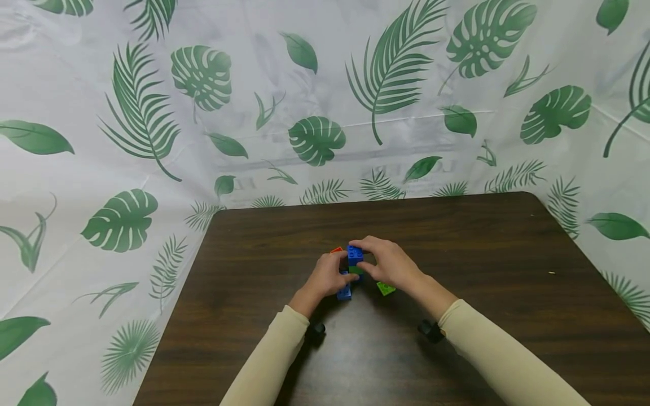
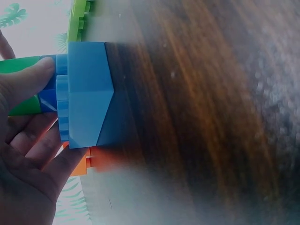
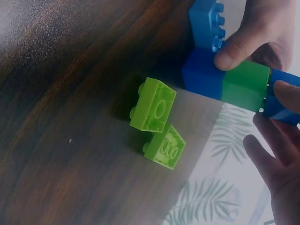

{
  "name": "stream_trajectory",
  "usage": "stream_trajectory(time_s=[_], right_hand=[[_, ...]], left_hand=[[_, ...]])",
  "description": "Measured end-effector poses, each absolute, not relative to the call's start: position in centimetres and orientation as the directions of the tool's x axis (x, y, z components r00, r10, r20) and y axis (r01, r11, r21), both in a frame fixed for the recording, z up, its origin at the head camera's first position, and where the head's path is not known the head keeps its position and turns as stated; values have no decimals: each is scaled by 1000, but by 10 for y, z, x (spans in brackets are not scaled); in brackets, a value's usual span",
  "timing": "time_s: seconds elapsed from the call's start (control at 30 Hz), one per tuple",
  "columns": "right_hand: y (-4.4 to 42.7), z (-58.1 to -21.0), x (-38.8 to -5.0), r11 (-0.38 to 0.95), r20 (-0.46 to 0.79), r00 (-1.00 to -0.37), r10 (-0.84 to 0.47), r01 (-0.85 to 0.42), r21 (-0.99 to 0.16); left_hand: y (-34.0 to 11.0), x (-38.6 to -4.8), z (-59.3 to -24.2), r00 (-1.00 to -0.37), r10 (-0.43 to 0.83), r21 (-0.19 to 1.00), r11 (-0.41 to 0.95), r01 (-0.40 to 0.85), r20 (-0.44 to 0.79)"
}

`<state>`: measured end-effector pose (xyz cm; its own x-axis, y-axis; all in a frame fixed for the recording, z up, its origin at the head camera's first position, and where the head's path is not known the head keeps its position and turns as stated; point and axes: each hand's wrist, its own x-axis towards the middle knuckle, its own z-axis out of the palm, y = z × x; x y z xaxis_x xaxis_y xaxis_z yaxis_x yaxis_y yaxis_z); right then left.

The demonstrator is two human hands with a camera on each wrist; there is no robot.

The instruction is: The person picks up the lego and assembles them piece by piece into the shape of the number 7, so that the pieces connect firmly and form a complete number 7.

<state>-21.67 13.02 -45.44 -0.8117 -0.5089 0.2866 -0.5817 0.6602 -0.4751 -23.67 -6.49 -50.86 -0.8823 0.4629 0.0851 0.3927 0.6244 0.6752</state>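
- Where the arms enter the view, cream sleeves [image 1: 269, 355] extend forward, with a black device [image 1: 430, 331] beside each wrist.
- Light blue block [image 2: 86, 93]: on the bench [image 1: 244, 316], studs up, near left of the stack [image 3: 243, 84].
- Lime green blocks [image 3: 152, 105]: two, on the bench right of the stack, hollow undersides showing in the right wrist view.
- Left hand [image 1: 326, 276]: thumb and fingers pinch the lower blue block [image 3: 201, 77] — thumb close to the joint above.
- Green block [image 1: 355, 270]: middle of the stack, directly on the lower blue block.
- Right hand [image 1: 390, 263]: thumb and fingers pinch the top blue block [image 1: 355, 254] — located over the green block; full seating cannot be told.
- Orange block [image 1: 337, 249]: beyond the left hand, partly hidden.
- Backdrop [image 1: 254, 175]: white, green leaf print, behind the bench.
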Motion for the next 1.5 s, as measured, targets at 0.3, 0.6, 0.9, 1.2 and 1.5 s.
stream_trajectory(time_s=[0.3,0.6,0.9,1.2,1.5], right_hand=[[128,-448,-215,701,262,-805,-532,-592,-397],[129,-449,-215,736,222,-820,-528,-572,-361],[127,-453,-214,743,247,-818,-519,-575,-343],[129,-454,-214,748,252,-818,-517,-575,-331],[137,-449,-215,682,185,-816,-548,-563,-466]], left_hand=[[-65,-236,-507,-882,465,682,620,387,77],[-64,-236,-508,-881,467,674,626,393,79],[-66,-238,-507,-865,492,677,606,418,94],[-68,-237,-503,-858,496,754,511,412,133],[-71,-237,-490,-862,468,778,463,425,192]])
